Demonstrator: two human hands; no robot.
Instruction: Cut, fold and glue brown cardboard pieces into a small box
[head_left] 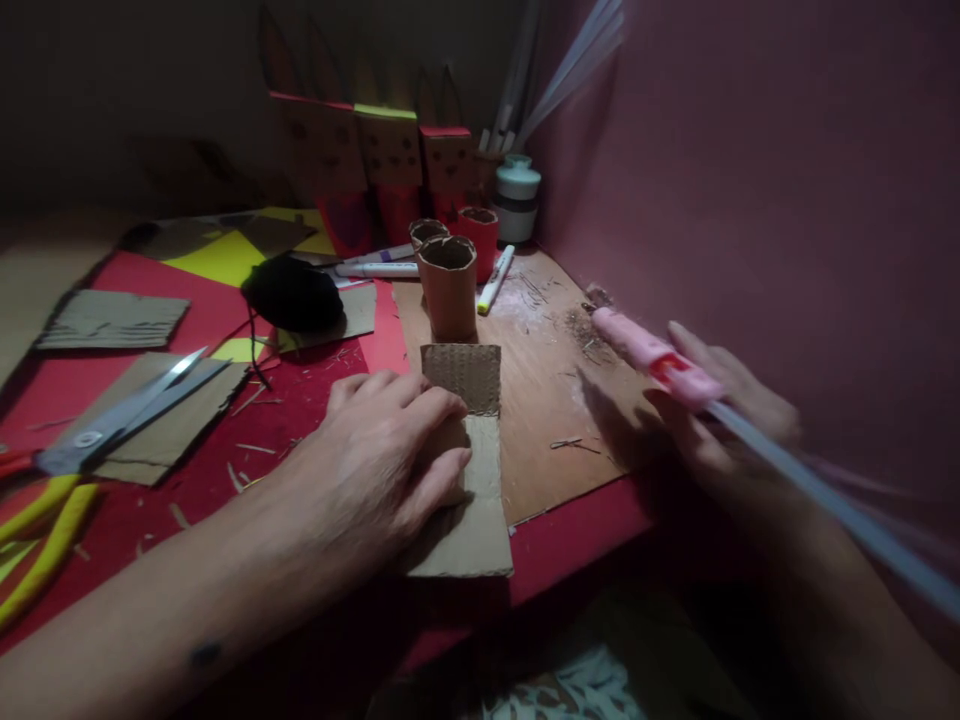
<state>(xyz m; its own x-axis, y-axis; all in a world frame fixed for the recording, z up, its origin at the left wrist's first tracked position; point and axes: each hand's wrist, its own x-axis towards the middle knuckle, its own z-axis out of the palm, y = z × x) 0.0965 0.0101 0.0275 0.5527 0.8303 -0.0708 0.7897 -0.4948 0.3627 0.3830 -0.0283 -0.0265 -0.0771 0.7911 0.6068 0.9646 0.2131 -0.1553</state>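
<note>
My left hand (pixel 401 440) lies over a scored cardboard strip (pixel 480 520), its fingers curled and pressing on it. The strip's far flap (pixel 465 378) stands bent up, and the part under my fingers is hidden. Off to the right, my right hand (pixel 720 400) is wrapped round a pink hot glue gun (pixel 637 345). A long clear glue stick (pixel 810 480) sticks out of the gun's back end. The gun's nozzle points away toward the back of the brown board (pixel 540 440). Just beyond the strip stands a cardboard tube (pixel 450 300).
Large yellow-handled scissors (pixel 112 440) lie open on cardboard at left. Black yarn (pixel 292 293), coloured paper (pixel 150 290) and markers (pixel 495 280) are scattered behind. Box-headed cardboard figures (pixel 386 150), a red tube (pixel 481 240) and a pale jar (pixel 517 195) stand at the back. A wall (pixel 787 180) borders the right.
</note>
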